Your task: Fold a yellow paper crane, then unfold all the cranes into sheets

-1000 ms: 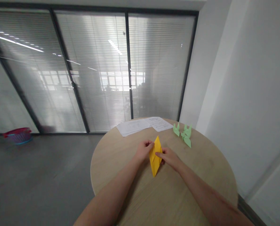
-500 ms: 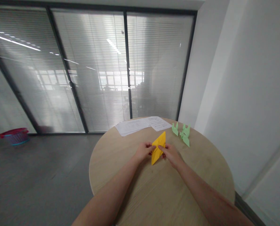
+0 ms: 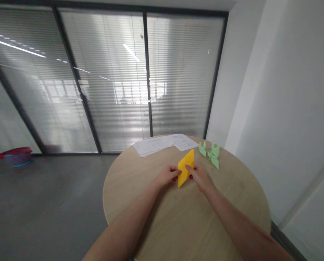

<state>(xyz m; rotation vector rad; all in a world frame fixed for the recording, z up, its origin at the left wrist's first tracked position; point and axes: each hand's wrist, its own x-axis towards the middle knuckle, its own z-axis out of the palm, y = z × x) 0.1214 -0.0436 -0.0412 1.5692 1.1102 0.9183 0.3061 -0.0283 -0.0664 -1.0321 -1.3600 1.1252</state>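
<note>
A folded piece of yellow paper (image 3: 184,173), roughly diamond-shaped, is held up just above the table between both hands. My left hand (image 3: 168,174) pinches its left edge, thumb on the near face and fingers behind. From the other side, my right hand (image 3: 200,177) grips the paper with its thumb laid across the near face. Fold lines show on the side facing me; its back is hidden. Beyond my right hand, light green folded paper figures (image 3: 214,156) with pointed tips stand on the table.
White printed sheets (image 3: 156,145) lie at the far edge of the round wooden table (image 3: 129,188). A red and blue basket (image 3: 17,157) sits on the floor at far left. Glass panels with blinds (image 3: 118,123) rise behind, and a white wall (image 3: 292,108) stands at right.
The yellow paper has shifted slightly right and up and turned a little. My left thumb has slid toward its left edge, and my right thumb now lies higher on it.
</note>
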